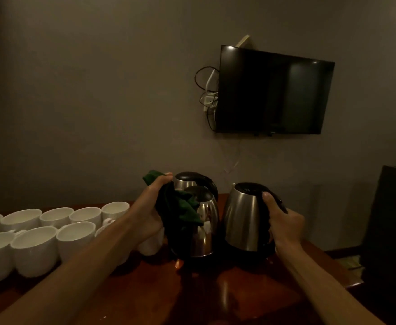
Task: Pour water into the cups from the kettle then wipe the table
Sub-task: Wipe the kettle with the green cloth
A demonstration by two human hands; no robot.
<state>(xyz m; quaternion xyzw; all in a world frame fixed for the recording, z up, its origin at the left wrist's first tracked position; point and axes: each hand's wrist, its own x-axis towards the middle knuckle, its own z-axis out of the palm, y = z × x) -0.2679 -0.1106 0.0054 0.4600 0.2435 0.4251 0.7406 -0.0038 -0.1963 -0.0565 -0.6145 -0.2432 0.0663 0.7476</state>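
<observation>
Cups point(35, 242), cloth point(183, 207) and two kettles point(204, 231) crowd the gripped kettle point(244, 216)

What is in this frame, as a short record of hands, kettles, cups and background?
left hand: holds dark green cloth, beside middle steel kettle
right hand: grips handle of right steel kettle
third kettle: behind the middle one
white cups: two rows, table's left; fill unclear
table: dark glossy wood
television: wall-mounted, screen dark

Dim hotel-like room — wall-mounted television point(274, 92), many white cups point(35, 249), three kettles point(244, 219).
</observation>
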